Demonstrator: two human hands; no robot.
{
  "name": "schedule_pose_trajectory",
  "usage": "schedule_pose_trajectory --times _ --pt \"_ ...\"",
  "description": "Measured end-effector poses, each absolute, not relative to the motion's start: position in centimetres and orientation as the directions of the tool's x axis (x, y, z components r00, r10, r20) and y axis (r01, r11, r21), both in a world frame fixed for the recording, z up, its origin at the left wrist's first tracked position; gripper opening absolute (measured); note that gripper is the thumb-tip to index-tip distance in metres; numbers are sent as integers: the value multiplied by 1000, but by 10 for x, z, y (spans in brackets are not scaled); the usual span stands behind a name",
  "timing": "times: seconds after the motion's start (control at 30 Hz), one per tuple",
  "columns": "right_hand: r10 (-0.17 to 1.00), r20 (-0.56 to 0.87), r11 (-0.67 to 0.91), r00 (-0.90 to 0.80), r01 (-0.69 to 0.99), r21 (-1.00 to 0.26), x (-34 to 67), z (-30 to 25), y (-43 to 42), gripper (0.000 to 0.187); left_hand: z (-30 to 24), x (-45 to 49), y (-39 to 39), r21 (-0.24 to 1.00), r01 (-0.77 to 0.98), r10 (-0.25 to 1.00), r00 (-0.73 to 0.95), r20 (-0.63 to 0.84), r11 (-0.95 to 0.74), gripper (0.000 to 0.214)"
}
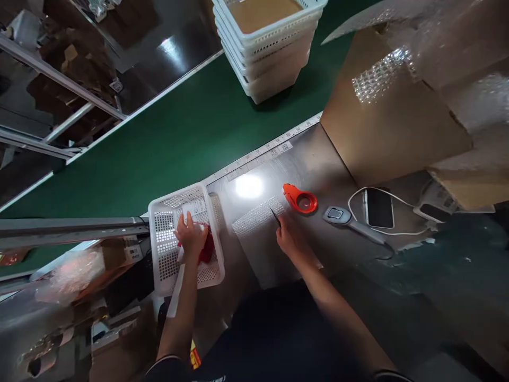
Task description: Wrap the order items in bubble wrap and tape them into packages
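My left hand (190,233) reaches into a white perforated basket (165,254) at the near left and its fingers close on a red item (207,249) with a white paper strip beside it. My right hand (289,236) rests on the steel worktop (318,170), fingers curled round a thin dark pen-like tool (275,216) whose tip points at a sheet of bubble wrap (258,215). An orange tape dispenser (300,199) lies just beyond the right hand.
A grey handheld scanner (345,220) and a phone (378,208) with a white cable lie to the right. Cardboard boxes (382,127) with bubble wrap stand at the far right. Stacked white baskets (268,42) sit on the green conveyor belt (175,132).
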State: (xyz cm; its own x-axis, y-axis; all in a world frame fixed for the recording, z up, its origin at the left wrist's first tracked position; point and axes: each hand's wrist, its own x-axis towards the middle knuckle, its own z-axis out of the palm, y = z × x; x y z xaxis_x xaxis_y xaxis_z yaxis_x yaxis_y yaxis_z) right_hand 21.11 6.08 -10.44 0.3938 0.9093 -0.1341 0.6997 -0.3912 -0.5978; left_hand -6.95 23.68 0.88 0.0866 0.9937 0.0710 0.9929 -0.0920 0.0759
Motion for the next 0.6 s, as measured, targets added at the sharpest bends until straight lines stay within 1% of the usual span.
schedule_pose_trajectory --times 0.03,0.07,0.1,0.13,0.17,0.2,0.27,0.33,0.47,0.6 --pt "903 -164 -413 398 694 -590 210 -104 64 50 8 -47 241 107 967 969 220 115 -232 68" --pt "895 -206 -437 395 688 -580 208 -103 68 50 5 -23 245 158 904 917 388 90 -398 55" --pt "888 -253 -458 385 681 -571 206 -100 73 50 0 3 251 220 805 826 563 11 -551 45" --pt "881 -292 -473 372 676 -566 205 -98 77 50 -7 29 256 278 703 712 697 -83 -655 39" --pt "873 -324 -487 364 669 -561 204 -96 81 50 -16 54 261 316 619 601 782 -165 -719 38" --pt "866 -350 -498 356 664 -558 203 -94 84 50 -26 76 266 329 563 515 827 -227 -759 40" --pt "853 -391 -518 345 650 -556 202 -91 88 54 -45 108 274 329 497 405 860 -310 -803 45" --pt "842 -421 -533 337 635 -559 202 -91 90 59 -59 124 281 321 473 364 865 -346 -820 49" --pt "822 -487 -555 295 610 -566 202 -91 92 70 -68 124 289 327 476 353 860 -370 -816 50" --pt "806 -527 -565 271 620 -545 201 -89 98 72 -68 119 291 333 489 352 849 -394 -806 52"
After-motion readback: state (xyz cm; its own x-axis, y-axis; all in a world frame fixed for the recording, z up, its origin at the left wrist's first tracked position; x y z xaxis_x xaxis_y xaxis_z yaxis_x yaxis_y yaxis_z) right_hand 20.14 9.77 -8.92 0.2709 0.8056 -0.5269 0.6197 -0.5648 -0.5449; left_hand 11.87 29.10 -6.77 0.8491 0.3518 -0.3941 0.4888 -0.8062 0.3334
